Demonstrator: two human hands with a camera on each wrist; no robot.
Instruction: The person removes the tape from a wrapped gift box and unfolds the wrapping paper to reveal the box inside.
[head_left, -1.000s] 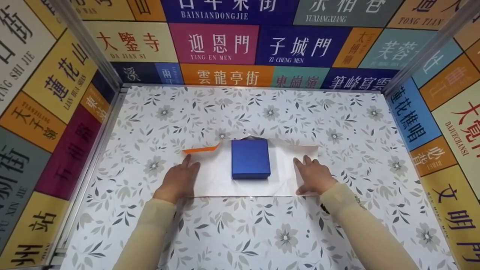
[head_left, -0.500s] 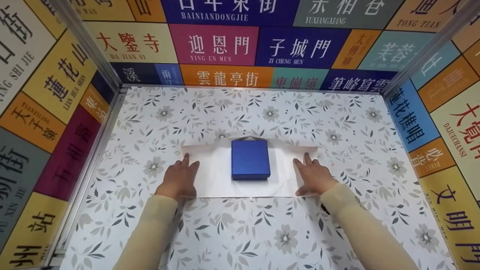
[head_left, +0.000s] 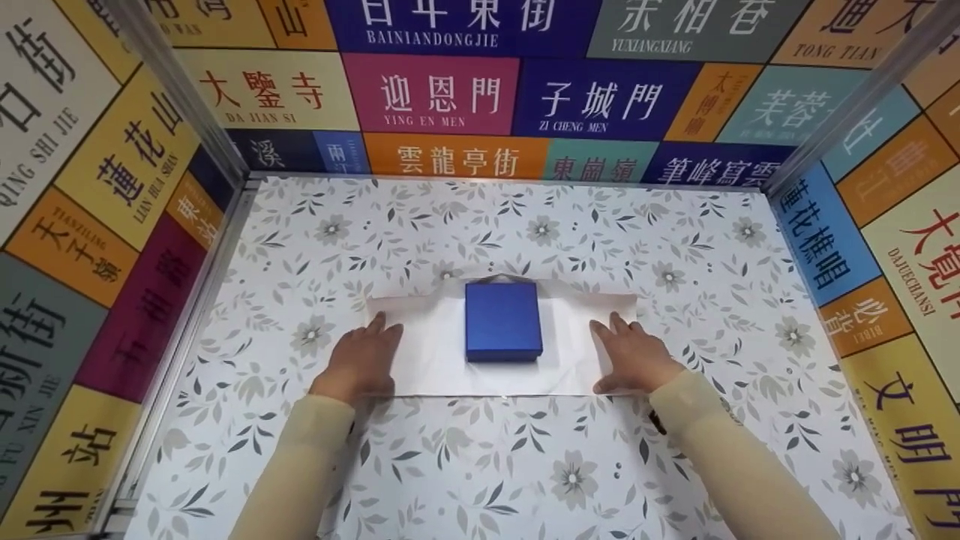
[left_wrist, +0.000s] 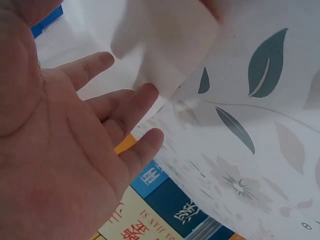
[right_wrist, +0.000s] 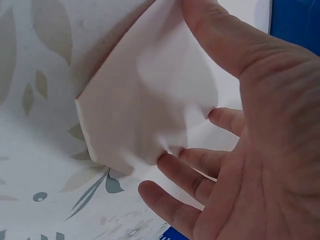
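Note:
A small blue box (head_left: 502,321) sits on the middle of a sheet of white paper (head_left: 429,352), whose back edge is creased up behind the box. My left hand (head_left: 361,361) touches the left end of the sheet with outstretched fingers. At the opposite end, my right hand (head_left: 637,358) rests on the paper with its fingers spread. In the left wrist view, the fingertips (left_wrist: 104,59) meet a raised part of the paper (left_wrist: 165,45). The right wrist view shows fingertips (right_wrist: 165,159) pressing into the paper (right_wrist: 135,100), its corner slightly lifted; the thumb lies along it.
A white tabletop (head_left: 480,465) printed with grey leaves and flowers spreads under and around the paper. Panels (head_left: 435,94) with coloured lettering rise behind and on both sides. Metal rails (head_left: 172,300) run along the table's sides.
The orange strip showing at the paper's far left edge has gone from sight, and that edge now lies white. Both hands stay nearly in place; the head view has shifted slightly.

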